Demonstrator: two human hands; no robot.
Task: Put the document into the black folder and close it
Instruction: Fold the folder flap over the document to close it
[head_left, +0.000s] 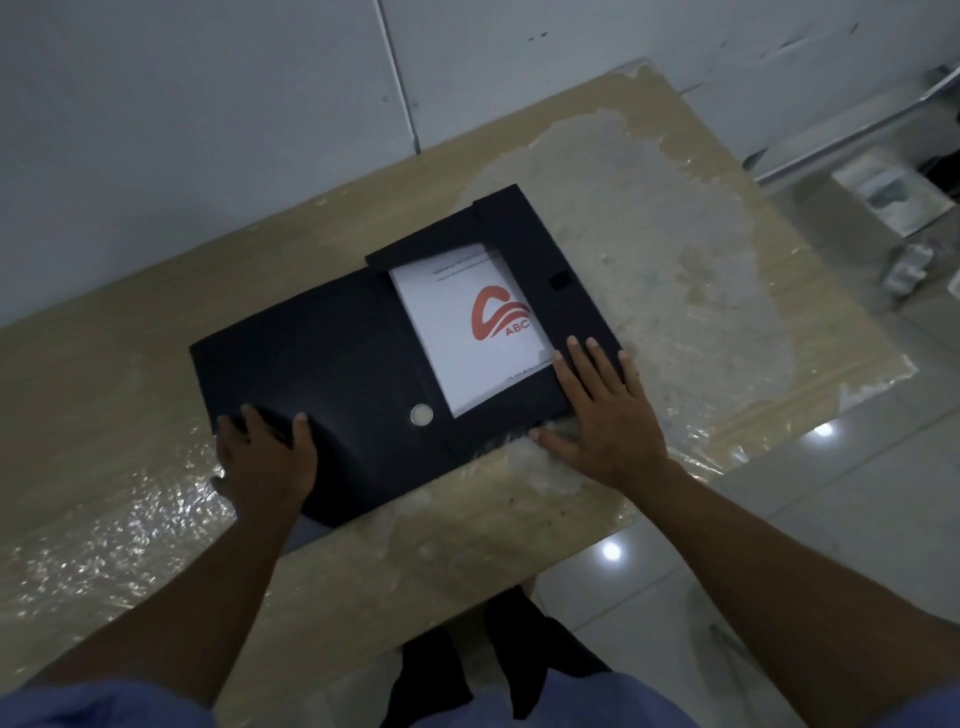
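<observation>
One black folder, red-logo document inside; left fingers around flap, right fingers flat.

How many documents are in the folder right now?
1: the document, logo up, lies in the open folder, its far end under a flap. Sheets beneath may be hidden.

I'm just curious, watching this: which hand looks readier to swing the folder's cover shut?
Left, probably. The left hand grips the black folder by its open cover's edge; the right hand lies flat on the other side, beside the document.
</observation>
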